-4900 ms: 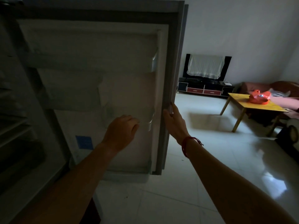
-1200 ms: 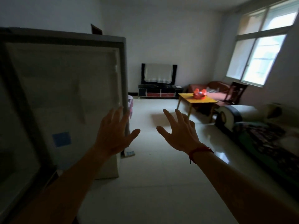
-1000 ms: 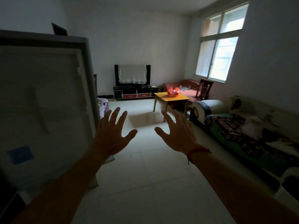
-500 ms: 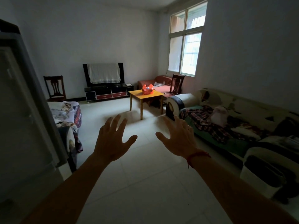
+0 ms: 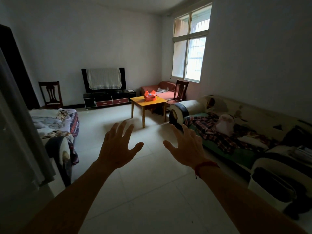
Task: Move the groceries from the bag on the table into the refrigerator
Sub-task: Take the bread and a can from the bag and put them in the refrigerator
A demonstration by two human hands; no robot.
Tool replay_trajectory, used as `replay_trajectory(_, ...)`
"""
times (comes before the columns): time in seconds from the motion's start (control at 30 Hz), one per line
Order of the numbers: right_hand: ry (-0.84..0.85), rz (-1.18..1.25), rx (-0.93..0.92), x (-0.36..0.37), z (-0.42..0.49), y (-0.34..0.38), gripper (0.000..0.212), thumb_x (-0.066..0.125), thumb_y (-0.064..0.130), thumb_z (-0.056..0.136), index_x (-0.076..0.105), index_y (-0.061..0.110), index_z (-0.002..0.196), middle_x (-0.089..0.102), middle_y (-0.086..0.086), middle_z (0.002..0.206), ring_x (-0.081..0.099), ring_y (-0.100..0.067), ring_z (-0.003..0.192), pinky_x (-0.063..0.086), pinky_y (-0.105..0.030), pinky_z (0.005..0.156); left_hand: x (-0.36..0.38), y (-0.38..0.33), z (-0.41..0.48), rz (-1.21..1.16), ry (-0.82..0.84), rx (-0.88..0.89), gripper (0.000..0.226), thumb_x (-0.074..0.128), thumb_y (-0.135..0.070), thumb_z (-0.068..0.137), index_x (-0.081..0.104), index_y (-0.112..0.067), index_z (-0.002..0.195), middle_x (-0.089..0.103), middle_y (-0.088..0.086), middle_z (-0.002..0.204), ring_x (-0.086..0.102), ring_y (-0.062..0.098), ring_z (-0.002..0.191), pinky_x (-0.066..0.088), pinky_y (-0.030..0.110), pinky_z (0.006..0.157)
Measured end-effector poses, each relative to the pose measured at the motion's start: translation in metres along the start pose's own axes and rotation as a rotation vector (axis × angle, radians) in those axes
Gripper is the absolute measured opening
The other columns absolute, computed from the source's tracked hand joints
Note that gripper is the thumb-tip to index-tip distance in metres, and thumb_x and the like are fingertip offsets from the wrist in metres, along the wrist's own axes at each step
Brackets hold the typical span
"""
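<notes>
An orange-red plastic bag [image 5: 149, 96] sits on a small yellow wooden table [image 5: 158, 102] far across the room, with something blue showing at its mouth. My left hand [image 5: 118, 147] and my right hand [image 5: 184, 146] are held out in front of me with fingers spread, both holding nothing. They are well short of the table. The open refrigerator door [image 5: 18, 125] fills the left edge of the view; the refrigerator's inside is out of view.
A long sofa [image 5: 236, 132] with clothes on it runs along the right wall. Another covered seat [image 5: 55, 125] stands at left by the door. A TV stand [image 5: 108, 98] and two wooden chairs [image 5: 50, 93] line the far wall. White tiled floor lies between.
The view has swung right, away from the refrigerator door toward the room. The table and bag now appear nearer the centre. Both hands stay open and raised.
</notes>
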State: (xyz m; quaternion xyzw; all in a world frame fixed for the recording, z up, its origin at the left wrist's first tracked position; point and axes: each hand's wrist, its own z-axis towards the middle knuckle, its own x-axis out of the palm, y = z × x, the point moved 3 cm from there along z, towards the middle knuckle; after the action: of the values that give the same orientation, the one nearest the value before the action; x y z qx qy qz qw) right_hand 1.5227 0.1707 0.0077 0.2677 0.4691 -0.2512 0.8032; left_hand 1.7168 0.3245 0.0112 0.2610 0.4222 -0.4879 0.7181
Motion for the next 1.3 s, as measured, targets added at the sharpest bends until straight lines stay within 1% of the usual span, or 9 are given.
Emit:
replay_trajectory(0.2, 0.028, 0.018, 0.021, 0.030, 0.057, -0.016, 0.074, 0.040, 0.068, 0.091, 0.018, 0.036, 0.154, 0.021, -0.013, 0.159, 0.025, -0.034, 0.143, 0.025, -0.051, 0.112, 0.050, 0.010, 0.051, -0.004, 0.019, -0.036, 0.092, 0.016, -0.080, 0.083, 0.040, -0.017, 0.145, 0.033, 0.015, 0.155, 0.030, 0.038, 0.142, 0.035, 0.054, 0.107)
replay_trajectory(0.37, 0.048, 0.027, 0.025, 0.075, 0.128, -0.029, 0.073, 0.042, 0.066, 0.091, 0.021, 0.034, 0.153, 0.023, -0.013, 0.158, 0.028, -0.034, 0.142, 0.027, -0.050, 0.111, 0.105, 0.043, 0.111, -0.013, 0.018, -0.038, 0.092, 0.018, -0.080, 0.083, 0.040, -0.016, 0.145, 0.034, 0.016, 0.154, 0.031, 0.038, 0.141, 0.036, 0.054, 0.106)
replay_trajectory(0.47, 0.065, 0.019, 0.036, 0.101, 0.184, -0.034, 0.073, 0.042, 0.067, 0.091, 0.020, 0.034, 0.153, 0.024, -0.012, 0.157, 0.030, -0.032, 0.140, 0.028, -0.048, 0.109, 0.134, 0.067, 0.162, -0.037, -0.003, -0.032, 0.093, 0.016, -0.080, 0.084, 0.043, -0.013, 0.142, 0.038, 0.017, 0.151, 0.035, 0.039, 0.139, 0.038, 0.054, 0.105)
replay_trajectory(0.57, 0.076, 0.015, 0.070, 0.124, 0.240, -0.044, 0.073, 0.042, 0.067, 0.091, 0.020, 0.036, 0.153, 0.023, -0.014, 0.158, 0.029, -0.034, 0.141, 0.026, -0.050, 0.110, 0.162, 0.082, 0.220, -0.071, -0.014, -0.018, 0.091, 0.017, -0.078, 0.085, 0.045, -0.012, 0.140, 0.040, 0.018, 0.149, 0.037, 0.038, 0.137, 0.038, 0.054, 0.104)
replay_trajectory(0.7, 0.086, 0.009, 0.105, 0.148, 0.303, -0.066, 0.071, 0.042, 0.067, 0.091, 0.020, 0.038, 0.152, 0.023, -0.014, 0.159, 0.026, -0.034, 0.143, 0.023, -0.051, 0.112, 0.204, 0.091, 0.291, -0.094, 0.001, 0.000, 0.087, 0.024, -0.076, 0.083, 0.043, -0.014, 0.142, 0.038, 0.017, 0.151, 0.033, 0.038, 0.140, 0.035, 0.054, 0.107)
replay_trajectory(0.77, 0.085, 0.002, 0.112, 0.160, 0.333, -0.076, 0.072, 0.042, 0.066, 0.091, 0.020, 0.037, 0.152, 0.023, -0.015, 0.158, 0.025, -0.035, 0.143, 0.023, -0.051, 0.112, 0.222, 0.094, 0.323, -0.107, -0.006, 0.016, 0.085, 0.026, -0.075, 0.083, 0.042, -0.015, 0.142, 0.038, 0.017, 0.150, 0.034, 0.038, 0.139, 0.036, 0.055, 0.106)
replay_trajectory(0.97, 0.094, -0.007, 0.123, 0.206, 0.431, -0.110, 0.073, 0.041, 0.067, 0.092, 0.019, 0.034, 0.153, 0.024, -0.016, 0.157, 0.027, -0.036, 0.141, 0.025, -0.050, 0.111, 0.289, 0.109, 0.417, -0.098, 0.031, 0.032, 0.086, 0.023, -0.078, 0.083, 0.039, -0.016, 0.142, 0.037, 0.017, 0.150, 0.034, 0.038, 0.139, 0.039, 0.057, 0.105)
replay_trajectory(1.17, 0.078, 0.006, 0.097, 0.258, 0.549, -0.165, 0.073, 0.040, 0.067, 0.092, 0.017, 0.035, 0.153, 0.021, -0.017, 0.159, 0.024, -0.035, 0.144, 0.021, -0.053, 0.114, 0.360, 0.115, 0.523, -0.079, 0.034, 0.021, 0.085, 0.029, -0.075, 0.083, 0.040, -0.015, 0.143, 0.037, 0.018, 0.151, 0.034, 0.041, 0.138, 0.038, 0.057, 0.106)
replay_trajectory(1.3, 0.105, 0.001, 0.104, 0.286, 0.635, -0.206, 0.073, 0.039, 0.068, 0.091, 0.019, 0.035, 0.153, 0.022, -0.017, 0.158, 0.025, -0.037, 0.143, 0.024, -0.055, 0.114, 0.399, 0.122, 0.603, -0.068, 0.047, -0.020, 0.087, 0.027, -0.076, 0.082, 0.041, -0.016, 0.143, 0.036, 0.018, 0.152, 0.033, 0.041, 0.139, 0.035, 0.056, 0.107)
